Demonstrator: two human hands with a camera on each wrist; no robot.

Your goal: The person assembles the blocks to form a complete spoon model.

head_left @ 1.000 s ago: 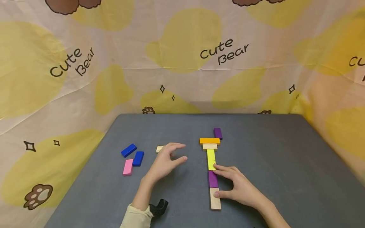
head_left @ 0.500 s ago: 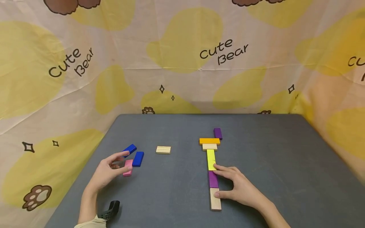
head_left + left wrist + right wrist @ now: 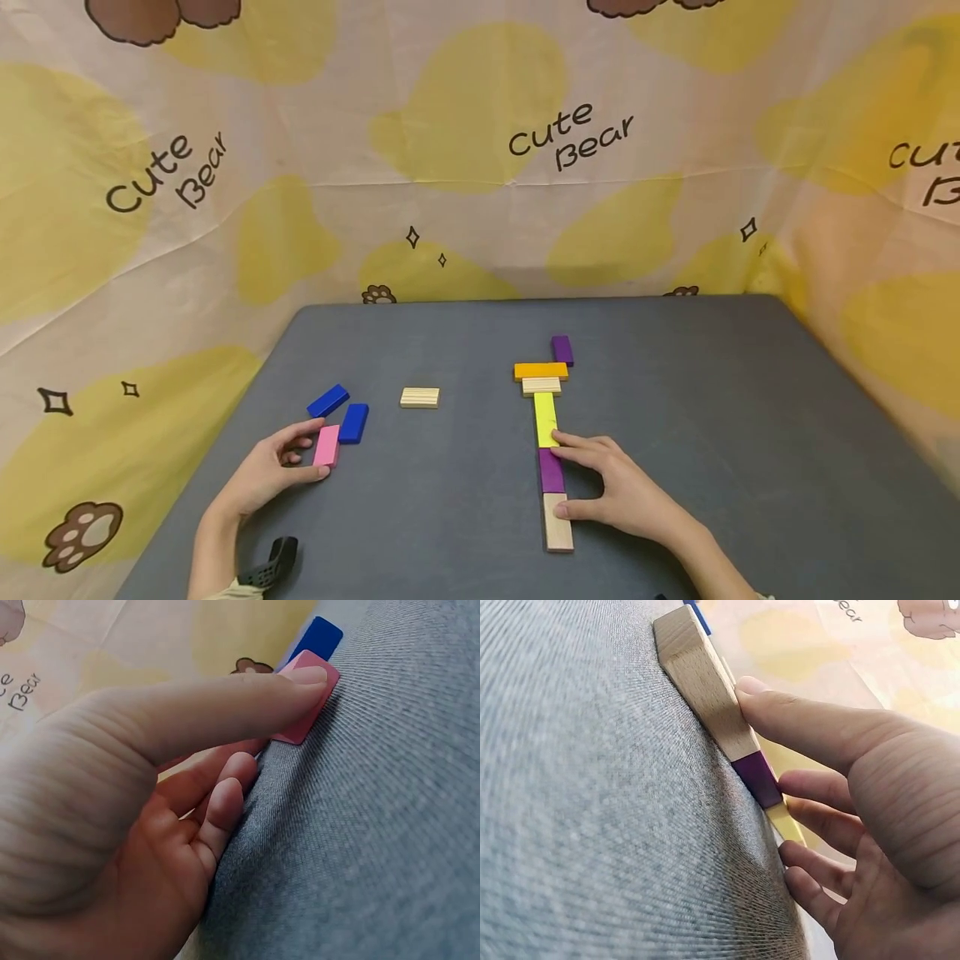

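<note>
pink block [image 3: 326, 447], "cute bear" cloth [image 3: 465, 158]

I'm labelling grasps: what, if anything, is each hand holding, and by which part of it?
The left hand pinches the pink block by its two short ends; the right hand just touches the row of blocks.

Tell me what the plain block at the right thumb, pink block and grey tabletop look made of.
Plain block: most likely bare wood, given its fine brown flecks. Pink block: perhaps painted wood or plastic; smooth, even colour shows no grain. Grey tabletop: seemingly matte, ribbed fabric, judging by the fine ridges in both wrist views.
</note>
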